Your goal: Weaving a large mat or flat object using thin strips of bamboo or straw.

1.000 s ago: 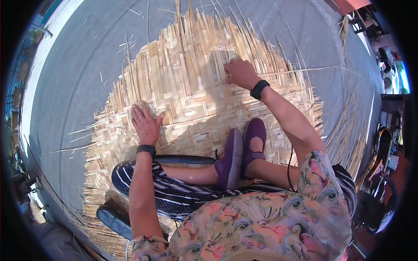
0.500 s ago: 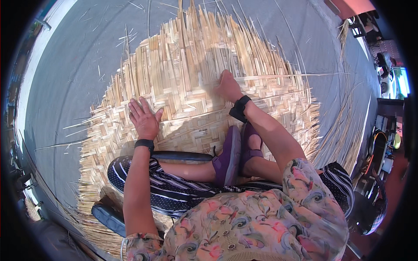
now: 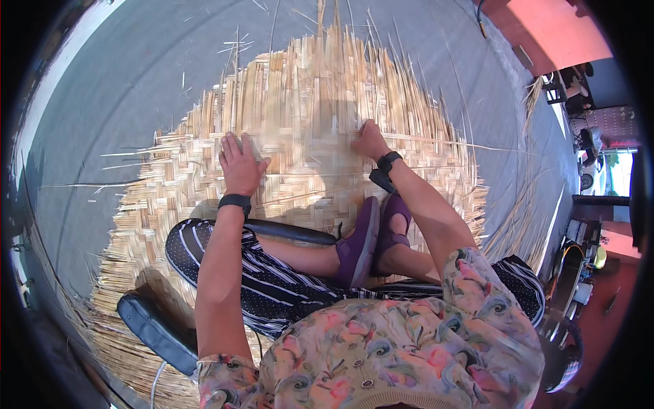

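A large woven mat of flat straw-coloured strips (image 3: 184, 178) spreads under me, with a herringbone weave near my legs and long loose strip ends at its far side. My left hand (image 3: 242, 167) lies flat on the weave, fingers spread and holding nothing. To its right, my right hand (image 3: 372, 142) is closed low over the mat; what its fingers grip is hidden. One long thin strip (image 3: 463, 143) runs out to the right from beside that hand. Between the hands the upright strips look blurred.
My crossed legs and purple shoes (image 3: 360, 247) rest on the mat. A black padded piece (image 3: 155, 330) lies at the lower left, and a dark long bar (image 3: 289, 232) beside my shin. Loose strips (image 3: 528, 204) lie on the grey floor (image 3: 136, 88) at right. Household items stand beyond.
The whole view has shifted and turned, so the mat's far end appears further right. Both hands keep nearly the same places on the mat, left flat and right closed.
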Available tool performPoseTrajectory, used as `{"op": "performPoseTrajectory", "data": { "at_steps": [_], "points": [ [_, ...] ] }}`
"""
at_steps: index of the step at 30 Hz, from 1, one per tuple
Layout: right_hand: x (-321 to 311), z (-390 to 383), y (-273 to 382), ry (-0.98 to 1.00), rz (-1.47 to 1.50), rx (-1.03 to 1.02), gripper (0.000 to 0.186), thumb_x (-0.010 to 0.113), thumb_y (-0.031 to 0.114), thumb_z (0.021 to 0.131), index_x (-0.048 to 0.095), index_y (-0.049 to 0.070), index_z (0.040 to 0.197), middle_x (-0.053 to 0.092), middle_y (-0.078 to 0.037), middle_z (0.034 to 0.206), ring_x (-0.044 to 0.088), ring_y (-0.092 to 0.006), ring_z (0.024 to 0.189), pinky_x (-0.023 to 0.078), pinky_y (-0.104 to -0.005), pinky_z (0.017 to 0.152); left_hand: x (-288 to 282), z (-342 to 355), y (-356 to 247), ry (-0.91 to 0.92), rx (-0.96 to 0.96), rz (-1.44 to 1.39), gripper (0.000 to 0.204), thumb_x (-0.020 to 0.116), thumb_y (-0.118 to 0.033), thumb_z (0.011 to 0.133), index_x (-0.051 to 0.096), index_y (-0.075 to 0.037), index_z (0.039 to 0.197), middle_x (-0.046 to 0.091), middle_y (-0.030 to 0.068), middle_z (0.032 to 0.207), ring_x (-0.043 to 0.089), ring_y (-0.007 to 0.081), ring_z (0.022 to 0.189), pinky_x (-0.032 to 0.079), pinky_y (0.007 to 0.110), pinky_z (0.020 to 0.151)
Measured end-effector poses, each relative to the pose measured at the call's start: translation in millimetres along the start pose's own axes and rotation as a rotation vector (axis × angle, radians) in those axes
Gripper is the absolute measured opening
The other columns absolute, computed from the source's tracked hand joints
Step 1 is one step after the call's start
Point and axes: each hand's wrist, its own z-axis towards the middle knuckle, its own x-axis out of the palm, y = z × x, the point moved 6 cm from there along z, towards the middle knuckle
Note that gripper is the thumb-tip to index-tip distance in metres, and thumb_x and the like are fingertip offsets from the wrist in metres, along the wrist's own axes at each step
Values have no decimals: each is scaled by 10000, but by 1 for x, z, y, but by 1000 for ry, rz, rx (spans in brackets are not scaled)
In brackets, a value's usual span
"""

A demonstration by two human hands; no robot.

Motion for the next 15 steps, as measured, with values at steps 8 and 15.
{"op": "performPoseTrajectory", "data": {
  "at_steps": [8, 15],
  "points": [
    [44, -28, 45, 94, 29, 52, 511, 771, 168, 669, 463, -30, 1025, 576, -259, 1027, 602, -421, 963, 497, -463, 829, 4, 0, 1, 38, -8, -89, 882, 704, -422, 838, 287, -18, 1502, 143, 337, 1554, 121, 473, 1460, 185, 592, 1139],
    [46, -23, 27, 157, 267, -80, 480, 775, 127, 651, 467, -25, 986, 563, -244, 976, 588, -394, 884, 483, -442, 744, 5, 4, 5, 67, -45, -71, 906, 699, -445, 827, 272, -33, 1511, 123, 333, 1564, 110, 473, 1464, 169, 608, 1135]
  ]
}}
